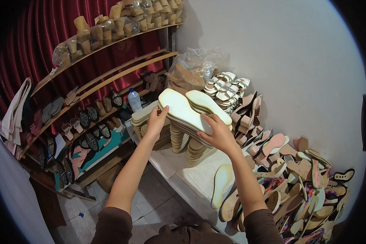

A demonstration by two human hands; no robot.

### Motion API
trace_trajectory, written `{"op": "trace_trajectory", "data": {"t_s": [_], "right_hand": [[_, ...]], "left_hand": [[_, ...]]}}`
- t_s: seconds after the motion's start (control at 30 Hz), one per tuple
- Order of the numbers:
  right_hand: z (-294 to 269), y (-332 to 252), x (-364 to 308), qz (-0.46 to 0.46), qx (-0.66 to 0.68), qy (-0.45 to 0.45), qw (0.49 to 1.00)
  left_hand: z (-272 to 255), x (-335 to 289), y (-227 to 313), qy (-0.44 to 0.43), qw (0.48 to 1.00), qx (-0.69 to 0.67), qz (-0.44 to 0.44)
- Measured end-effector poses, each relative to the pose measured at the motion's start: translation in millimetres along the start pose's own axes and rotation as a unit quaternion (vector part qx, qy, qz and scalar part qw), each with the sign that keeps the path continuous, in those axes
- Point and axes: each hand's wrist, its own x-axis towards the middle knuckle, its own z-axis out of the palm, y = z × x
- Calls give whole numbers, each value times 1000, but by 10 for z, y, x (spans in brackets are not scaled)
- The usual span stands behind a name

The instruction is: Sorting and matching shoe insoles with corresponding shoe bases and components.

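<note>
Both my hands grip a thick stack of pale cream insoles [182, 109] above the white table. My left hand [157, 123] closes on its near left side, with the thumb at the upper edge. My right hand [216, 131] wraps round the heel end, its fingers over the top and side. Further insole stacks [196, 152] stand directly under and beside the held one, partly hidden by it. Behind it, to the right, rises another insole stack [205, 101]. One loose insole [222, 184] lies flat nearer me, left of my right forearm.
A heap of sandals and shoe parts [297, 191] covers the table's right side. White sandals [227, 87] and a clear plastic bag [201, 61] sit at the back. On the left, wooden racks [105, 75] carry shoes and heel blocks, near a water bottle [134, 100].
</note>
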Motion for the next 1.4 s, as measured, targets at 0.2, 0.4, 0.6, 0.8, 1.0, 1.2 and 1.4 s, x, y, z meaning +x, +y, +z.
{"op": "trace_trajectory", "data": {"t_s": [0.2, 0.4, 0.6, 0.8, 1.0, 1.2, 1.4], "right_hand": [[227, 113, 151, 21, 9, -8, 1000], [351, 226, 105, 29, 1, 7, 1000], [405, 249, 99, 37, -12, -6, 999], [378, 238, 80, 33, -37, -10, 999], [379, 276, 66, 27, -36, 2, 999], [339, 254, -5, 10, -44, 44, 998], [502, 106, -474, 13, -61, 213, 975]], "left_hand": [[-67, 442, -418, 4, 994, 104, 17], [80, 404, -363, 53, 974, 220, 30], [44, 376, -367, 6, 992, 124, -2], [90, 268, -271, 8, 998, 66, -10], [75, 256, -374, 30, 999, 22, -10], [123, 77, -423, 80, 996, -10, 40], [159, -512, -694, 117, 964, 53, 232]]}}
